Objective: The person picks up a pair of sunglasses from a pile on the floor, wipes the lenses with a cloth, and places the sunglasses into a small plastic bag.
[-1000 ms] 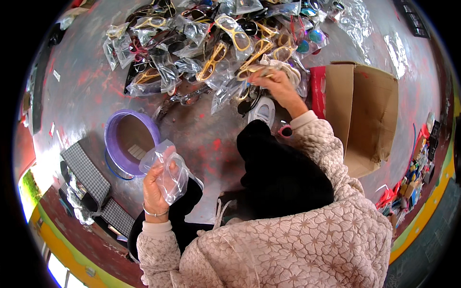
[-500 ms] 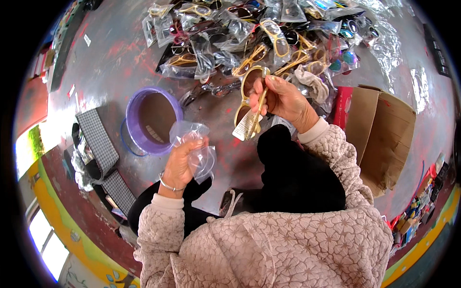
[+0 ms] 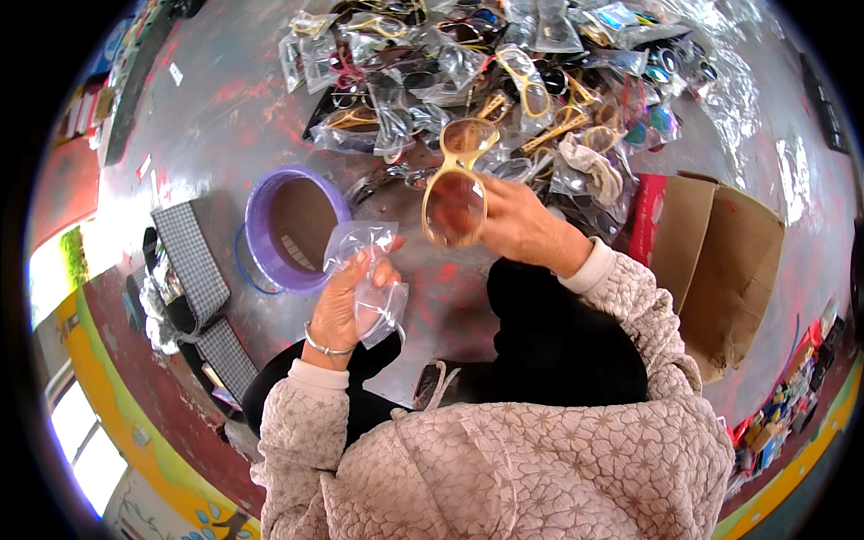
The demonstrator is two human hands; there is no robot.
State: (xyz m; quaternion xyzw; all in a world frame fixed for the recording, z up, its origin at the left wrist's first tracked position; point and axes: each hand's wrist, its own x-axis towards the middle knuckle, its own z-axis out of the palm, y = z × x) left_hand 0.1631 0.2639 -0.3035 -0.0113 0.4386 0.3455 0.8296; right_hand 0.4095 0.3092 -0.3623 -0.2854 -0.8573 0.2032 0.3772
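Closed around a clear plastic bag [image 3: 367, 310], my left hand [image 3: 337, 301] is beside the purple bucket [image 3: 253, 225]. The bag looks crumpled and see-through, with no glasses visible in it. My right hand [image 3: 531, 225] grips a pair of yellow-framed sunglasses [image 3: 462, 158] with brownish lenses. The front of the frame is turned up and stands nearly upright in view, while the arms are mostly hidden behind the lenses and my fingers. Beyond them spreads a heap of bagged sunglasses [image 3: 432, 67].
An open cardboard box [image 3: 729, 270] stands to my right, next to a red panel. At left lie checkered padded pieces [image 3: 191, 256] with plastic wrapping. A whitish crumpled cloth [image 3: 591, 169] rests on the heap's near edge. Clear plastic sheeting [image 3: 724, 90] covers the far right floor.
My right hand has rotated the sunglasses so the lenses face me; the white tag seen before is now out of sight. The left hand still holds the bag, its fingers slightly shifted.
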